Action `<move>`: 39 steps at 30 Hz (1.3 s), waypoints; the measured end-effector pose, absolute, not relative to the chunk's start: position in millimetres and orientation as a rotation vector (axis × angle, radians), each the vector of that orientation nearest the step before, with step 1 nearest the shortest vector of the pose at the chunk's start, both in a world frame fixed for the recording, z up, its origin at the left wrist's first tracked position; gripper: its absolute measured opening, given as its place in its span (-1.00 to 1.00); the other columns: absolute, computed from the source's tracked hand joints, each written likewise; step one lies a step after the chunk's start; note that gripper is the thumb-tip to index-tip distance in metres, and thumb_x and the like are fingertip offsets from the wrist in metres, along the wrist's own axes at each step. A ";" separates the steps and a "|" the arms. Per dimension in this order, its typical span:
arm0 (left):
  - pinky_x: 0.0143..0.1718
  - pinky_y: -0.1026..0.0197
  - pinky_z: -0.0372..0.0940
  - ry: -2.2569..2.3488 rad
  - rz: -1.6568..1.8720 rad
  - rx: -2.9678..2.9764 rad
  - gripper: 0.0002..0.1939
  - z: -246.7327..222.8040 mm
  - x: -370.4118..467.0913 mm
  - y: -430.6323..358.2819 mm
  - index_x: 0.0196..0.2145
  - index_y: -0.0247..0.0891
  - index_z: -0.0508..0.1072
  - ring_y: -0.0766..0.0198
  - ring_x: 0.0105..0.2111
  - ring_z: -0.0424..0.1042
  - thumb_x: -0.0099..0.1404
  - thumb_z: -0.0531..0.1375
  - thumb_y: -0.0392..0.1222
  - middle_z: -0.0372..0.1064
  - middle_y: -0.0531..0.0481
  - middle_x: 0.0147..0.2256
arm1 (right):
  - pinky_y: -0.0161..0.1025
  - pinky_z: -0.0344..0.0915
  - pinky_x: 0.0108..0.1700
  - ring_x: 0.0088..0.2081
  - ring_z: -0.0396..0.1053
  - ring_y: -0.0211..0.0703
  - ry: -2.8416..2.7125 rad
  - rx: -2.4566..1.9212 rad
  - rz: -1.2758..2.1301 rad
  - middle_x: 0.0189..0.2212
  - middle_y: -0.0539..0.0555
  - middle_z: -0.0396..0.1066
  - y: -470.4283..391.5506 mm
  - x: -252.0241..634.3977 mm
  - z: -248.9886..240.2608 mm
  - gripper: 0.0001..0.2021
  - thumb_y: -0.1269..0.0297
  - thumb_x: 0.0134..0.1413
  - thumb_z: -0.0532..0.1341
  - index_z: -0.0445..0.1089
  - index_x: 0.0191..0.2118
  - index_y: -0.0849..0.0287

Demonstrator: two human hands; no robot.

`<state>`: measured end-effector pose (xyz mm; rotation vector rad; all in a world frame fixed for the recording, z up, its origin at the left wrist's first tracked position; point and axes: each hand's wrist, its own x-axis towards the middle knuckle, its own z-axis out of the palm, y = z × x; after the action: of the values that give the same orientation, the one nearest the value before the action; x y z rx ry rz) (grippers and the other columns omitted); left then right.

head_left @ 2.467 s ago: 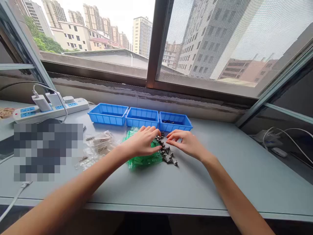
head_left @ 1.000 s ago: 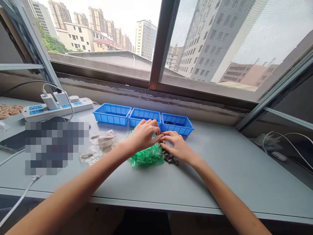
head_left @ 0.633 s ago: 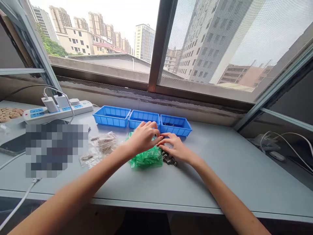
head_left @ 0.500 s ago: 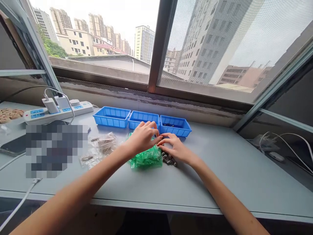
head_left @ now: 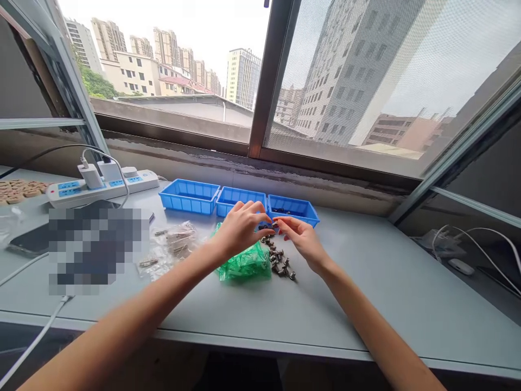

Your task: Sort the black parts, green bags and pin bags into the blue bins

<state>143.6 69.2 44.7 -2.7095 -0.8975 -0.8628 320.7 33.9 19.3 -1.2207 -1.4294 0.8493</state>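
Observation:
My right hand [head_left: 303, 239] pinches a small metal fitting [head_left: 275, 224] between thumb and fingertips, just in front of the right blue bin [head_left: 299, 217]. To its left, my left hand [head_left: 243, 227] hovers above a green plastic bag [head_left: 246, 264] with its thumb and fingers apart; no held thing shows in it. Beside the bag, several loose metal fittings [head_left: 279, 263] lie in a heap on the table. The right bin has some small dark pieces inside. My left hand partly hides the middle blue bin [head_left: 246, 196].
Another blue bin [head_left: 189, 203] stands at the left of the row. Clear bags of metal pins [head_left: 175, 241] lie left of the green bag. Farther left are a phone [head_left: 28, 239], a blurred-out dark object and a power strip [head_left: 142, 182] with cables. A window is behind.
My right hand has drawn slightly right and away from my left, with a fitting now visible in its fingertips. My left hand's fingers have opened. The camera view has shifted a little.

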 end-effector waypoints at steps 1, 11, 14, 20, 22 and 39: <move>-0.20 0.15 0.19 -0.895 -0.871 -2.701 -0.84 44.5 143.7 69.3 -0.28 -0.19 0.54 0.19 -0.26 0.39 0.23 0.27 -0.09 0.43 -0.01 -0.26 | -0.18 0.30 -0.29 -0.30 0.40 -0.10 -1.410 -1.221 0.870 -0.34 0.08 0.53 33.8 320.0 19.5 -0.56 -0.13 -0.14 0.27 0.53 -0.27 0.12; -0.26 0.19 0.19 -0.850 -1.036 -2.622 -0.88 40.6 144.9 69.7 -0.26 -0.21 0.52 0.22 -0.27 0.41 0.28 0.23 -0.16 0.43 0.00 -0.27 | -0.21 0.25 -0.29 -0.33 0.35 -0.16 -1.287 -1.196 0.960 -0.35 0.06 0.51 32.1 320.2 20.9 -0.54 -0.06 -0.22 0.35 0.49 -0.19 0.12; -0.30 0.23 0.19 -0.804 -1.130 -2.565 -0.89 41.2 145.6 68.2 -0.23 -0.21 0.51 0.25 -0.29 0.41 0.28 0.23 -0.20 0.43 0.01 -0.26 | -0.22 0.24 -0.30 -0.30 0.36 -0.15 -1.268 -1.182 0.992 -0.36 0.05 0.50 31.3 319.9 20.7 -0.51 -0.06 -0.23 0.36 0.47 -0.16 0.12; -0.33 0.26 0.19 -0.723 -1.132 -2.541 -0.91 41.0 145.7 67.2 -0.25 -0.14 0.52 0.32 -0.35 0.39 0.29 0.22 -0.20 0.41 0.03 -0.24 | -0.21 0.22 -0.28 -0.24 0.36 -0.11 -1.266 -1.192 1.029 -0.34 0.04 0.49 30.3 318.7 21.9 -0.49 -0.07 -0.25 0.34 0.44 -0.14 0.10; -0.33 0.26 0.20 -0.722 -1.127 -2.540 -0.92 40.8 145.4 67.5 -0.27 -0.15 0.52 0.32 -0.36 0.39 0.30 0.21 -0.21 0.40 0.02 -0.23 | -0.21 0.21 -0.27 -0.25 0.36 -0.11 -1.262 -1.192 1.064 -0.36 0.03 0.48 29.7 318.2 22.7 -0.49 -0.06 -0.27 0.35 0.44 -0.15 0.09; -0.33 0.22 0.27 -0.885 -1.084 -2.542 -0.86 37.0 142.9 68.9 -0.44 -0.21 0.52 0.25 -0.32 0.39 0.19 0.29 -0.10 0.39 -0.01 -0.26 | -0.26 0.16 -0.36 -0.50 0.14 -0.31 -1.225 -1.172 1.109 -0.53 -0.08 0.29 34.4 321.2 19.8 -0.58 -0.03 -0.24 0.34 0.53 -0.23 0.11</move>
<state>142.9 68.9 37.0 -2.5417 -0.8852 -1.0838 321.2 34.4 19.8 -1.1717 -1.2247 1.1089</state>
